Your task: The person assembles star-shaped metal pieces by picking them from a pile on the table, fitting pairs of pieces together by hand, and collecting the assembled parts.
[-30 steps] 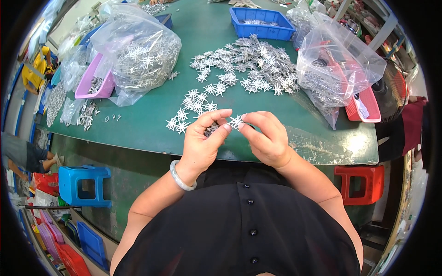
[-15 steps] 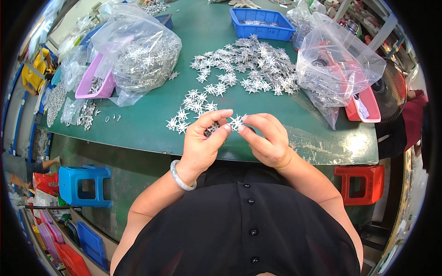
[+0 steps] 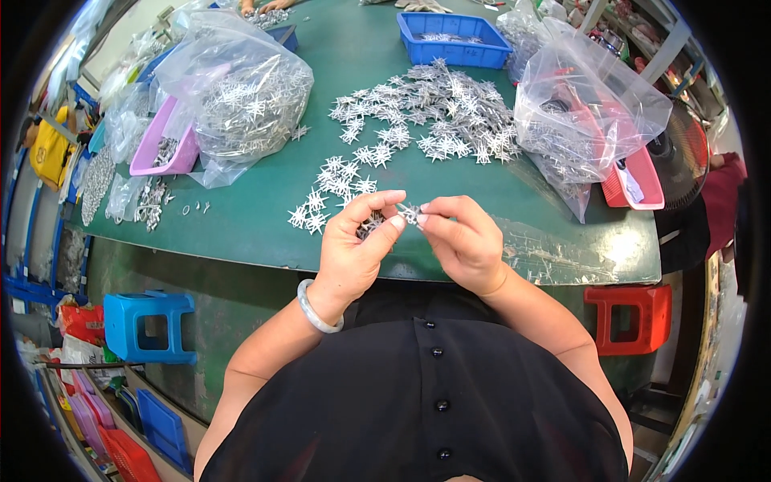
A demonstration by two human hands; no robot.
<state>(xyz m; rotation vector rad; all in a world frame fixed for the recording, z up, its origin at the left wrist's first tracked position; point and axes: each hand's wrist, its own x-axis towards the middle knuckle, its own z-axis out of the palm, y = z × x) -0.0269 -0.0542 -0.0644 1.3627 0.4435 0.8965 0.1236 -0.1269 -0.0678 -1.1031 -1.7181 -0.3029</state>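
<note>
Over the table's near edge, my left hand (image 3: 355, 241) pinches a small silver spiky star-shaped piece (image 3: 411, 214) between thumb and forefinger. From the other side, my right hand (image 3: 470, 243) grips the same piece with its fingertips. More silver spiky pieces (image 3: 369, 226) show inside my curled left fingers; how many is hidden. Just beyond my left hand lies a loose trail of spiky pieces (image 3: 337, 178) on the green table (image 3: 241, 217). It leads back to a large heap (image 3: 462, 108) of the same kind.
Clear plastic bags of spiky pieces stand left (image 3: 255, 108) and right (image 3: 562, 140). Nearby are a purple bin (image 3: 187, 154), a pink basket (image 3: 642, 186) and a blue tray (image 3: 454, 53). A blue stool (image 3: 120, 325) and red stool (image 3: 642, 301) flank me. Another person's hand (image 3: 273, 5) is at the far left.
The piece between my fingers has turned and shows less of its spikes. My right fingers have drawn closer together on it. Another person's hands have appeared at the far left table edge.
</note>
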